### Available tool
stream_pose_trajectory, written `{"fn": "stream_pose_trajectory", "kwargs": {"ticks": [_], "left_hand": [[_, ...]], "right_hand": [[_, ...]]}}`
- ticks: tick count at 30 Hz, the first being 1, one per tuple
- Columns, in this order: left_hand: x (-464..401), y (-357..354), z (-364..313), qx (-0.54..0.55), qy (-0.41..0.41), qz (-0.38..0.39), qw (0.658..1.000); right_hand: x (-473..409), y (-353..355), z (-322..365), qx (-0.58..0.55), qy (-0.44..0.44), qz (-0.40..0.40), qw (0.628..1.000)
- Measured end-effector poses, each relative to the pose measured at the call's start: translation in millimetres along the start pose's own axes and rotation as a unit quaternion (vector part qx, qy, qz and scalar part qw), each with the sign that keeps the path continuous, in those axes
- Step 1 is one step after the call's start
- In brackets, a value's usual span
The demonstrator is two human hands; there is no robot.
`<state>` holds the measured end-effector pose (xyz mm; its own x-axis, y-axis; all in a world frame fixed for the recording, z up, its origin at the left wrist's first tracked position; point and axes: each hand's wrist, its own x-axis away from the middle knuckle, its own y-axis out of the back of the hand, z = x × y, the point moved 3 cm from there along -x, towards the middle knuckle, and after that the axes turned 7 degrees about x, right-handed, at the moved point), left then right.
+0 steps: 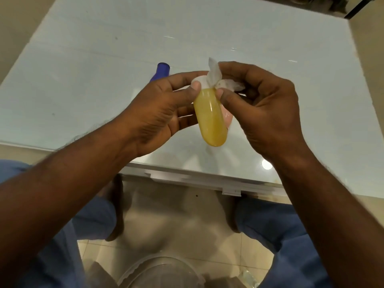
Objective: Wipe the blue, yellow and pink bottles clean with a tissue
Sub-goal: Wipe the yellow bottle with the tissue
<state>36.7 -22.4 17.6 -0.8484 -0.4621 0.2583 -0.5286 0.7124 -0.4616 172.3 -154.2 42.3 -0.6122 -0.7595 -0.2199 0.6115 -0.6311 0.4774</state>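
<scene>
While the left hand (158, 104) grips the yellow bottle (211, 118) by its white cap end above the glass table (83, 59), the right hand (264, 104) pinches a tissue (216, 76) against the cap. Behind lie the blue bottle (161, 72) and, mostly hidden, the pink bottle (226, 119). Wiping the yellow one seems underway; its body likely comes next.

yellow bottle (211, 119), white tissue (216, 76), blue bottle (161, 72)

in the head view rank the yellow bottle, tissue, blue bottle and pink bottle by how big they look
1. yellow bottle, held up near the camera, which inflates it
2. tissue
3. blue bottle and pink bottle: both mostly hidden behind hands and bottle, so unranked
</scene>
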Motion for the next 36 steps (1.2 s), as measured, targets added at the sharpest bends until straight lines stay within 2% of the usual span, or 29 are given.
{"fn": "stream_pose_trajectory", "kwargs": {"ticks": [4, 9, 12, 16, 19, 23, 26, 29, 32, 34, 36], "left_hand": [[-0.3, 4.0, -0.5, -0.012, -0.031, -0.031, 0.999], [-2.2, 14.1, -7.6, 0.049, -0.046, -0.104, 0.992], [-1.8, 14.2, -9.9, 0.033, -0.043, -0.079, 0.995], [2.0, 5.1, -3.1, -0.023, -0.036, 0.001, 0.999], [2.1, 2.9, -2.5, -0.042, -0.045, 0.001, 0.998], [1.0, 10.5, -12.3, 0.004, -0.068, -0.059, 0.996], [1.2, 15.7, -16.5, 0.005, -0.064, -0.071, 0.995], [1.4, 12.7, -16.3, 0.009, -0.056, -0.037, 0.998], [2.1, 9.6, -15.7, 0.001, -0.059, -0.005, 0.998], [2.1, 8.3, -15.4, -0.002, -0.058, 0.010, 0.998], [1.7, 6.5, -13.9, -0.006, -0.056, 0.019, 0.998]], "right_hand": [[1.4, -2.0, 5.8, 0.041, 0.056, 0.016, 0.997], [12.0, -6.7, 15.2, 0.125, 0.152, 0.070, 0.978], [15.8, -7.1, 15.9, 0.139, 0.169, 0.063, 0.974], [11.0, 1.0, 13.3, 0.132, 0.143, -0.006, 0.981], [11.2, -0.7, 13.2, 0.137, 0.135, -0.025, 0.981], [14.1, -5.0, 16.4, 0.137, 0.147, 0.047, 0.979], [17.2, -4.4, 18.3, 0.148, 0.140, 0.087, 0.975], [11.0, 7.5, 15.5, 0.052, 0.080, 0.009, 0.995], [0.3, 22.8, 6.6, -0.041, 0.000, -0.066, 0.997], [-1.0, 23.4, 1.9, -0.056, -0.031, -0.072, 0.995], [3.0, 14.5, 4.9, -0.026, -0.010, -0.058, 0.998]]}}
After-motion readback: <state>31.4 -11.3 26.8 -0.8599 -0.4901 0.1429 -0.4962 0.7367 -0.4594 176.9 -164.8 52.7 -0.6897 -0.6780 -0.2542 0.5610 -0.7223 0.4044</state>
